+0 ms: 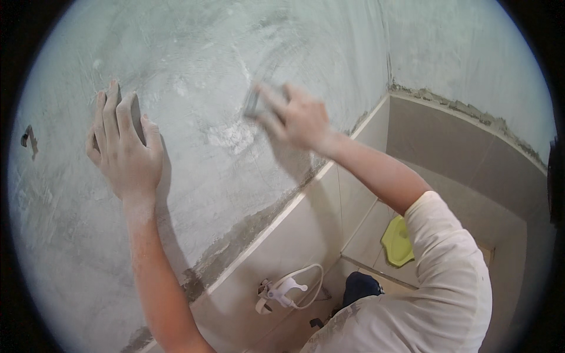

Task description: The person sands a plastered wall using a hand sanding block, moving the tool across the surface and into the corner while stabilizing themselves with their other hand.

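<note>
My left hand (129, 147) rests against the grey plastered wall (194, 153), dusty, with its fingers stretched out and somewhat apart. Further right, my right hand (300, 117) grips a small, flat dark grey pad (252, 101) and holds it at the wall. Motion blurs this hand and the pad, so the pad's exact kind is not clear. Just below the pad lies a rough whitish patch (232, 136) on the plaster. Pale scuffs and curved streaks mark the surface around it.
Pale tiles (294, 229) cover the lower wall, topped by a rough mortar edge. A white hand sprayer (288, 289) with a hose hangs there. Below right is a yellow-green squat toilet (398, 242). A small dark fitting (26, 136) juts from the wall at far left.
</note>
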The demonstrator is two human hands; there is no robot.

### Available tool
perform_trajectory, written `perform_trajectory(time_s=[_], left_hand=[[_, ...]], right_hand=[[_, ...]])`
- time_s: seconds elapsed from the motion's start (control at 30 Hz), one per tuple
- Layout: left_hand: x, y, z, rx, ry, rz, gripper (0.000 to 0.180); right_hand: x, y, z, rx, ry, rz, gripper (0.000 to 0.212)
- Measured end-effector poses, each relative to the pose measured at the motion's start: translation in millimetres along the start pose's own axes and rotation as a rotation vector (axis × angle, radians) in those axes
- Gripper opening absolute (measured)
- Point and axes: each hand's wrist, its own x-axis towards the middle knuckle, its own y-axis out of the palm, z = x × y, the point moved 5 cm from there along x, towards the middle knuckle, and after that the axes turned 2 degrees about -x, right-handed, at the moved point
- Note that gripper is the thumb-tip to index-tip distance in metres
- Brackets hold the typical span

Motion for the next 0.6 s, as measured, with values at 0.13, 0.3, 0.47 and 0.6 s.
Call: perform_trajectory(time_s=[0.13, 0.3, 0.47, 0.6], left_hand=[[-1.8, -1.7, -18.0, -0.025, 0.002, 0.002, 0.045], [-4.4, 4.5, -9.6, 0.008, 0.016, -0.031, 0.045], [3.0, -9.4, -8.1, 0.035, 0.016, -0.046, 0.043], [-0.1, 3.2, -22.1, 0.004, 0.013, -0.026, 0.043]], right_hand=[[39.5, -23.9, -71.6, -0.146, 0.434, -0.119, 0.057], [-12.5, 0.3, 12.9, -0.063, -0.014, -0.049, 0.060], [21.4, -3.9, -40.4, -0.072, 0.229, -0.123, 0.064], [54.1, -21.3, -100.0, -0.049, 0.506, -0.018, 0.060]])
